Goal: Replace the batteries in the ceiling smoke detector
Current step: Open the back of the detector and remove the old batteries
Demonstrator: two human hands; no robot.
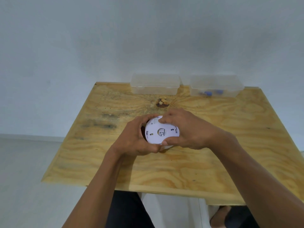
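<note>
A round white smoke detector is held just above the middle of the plywood table, its flat back plate with mounting slots facing me. My left hand grips its left side, fingers curled over the top rim and thumb at the bottom edge. My right hand grips the right side, fingertips on the upper rim and thumb on the lower rim. The detector's front face and any battery bay are hidden.
Two clear lidded plastic boxes stand at the table's far edge against the wall: the left box looks empty, the right box holds small blue items. A dark knot marks the wood behind the hands.
</note>
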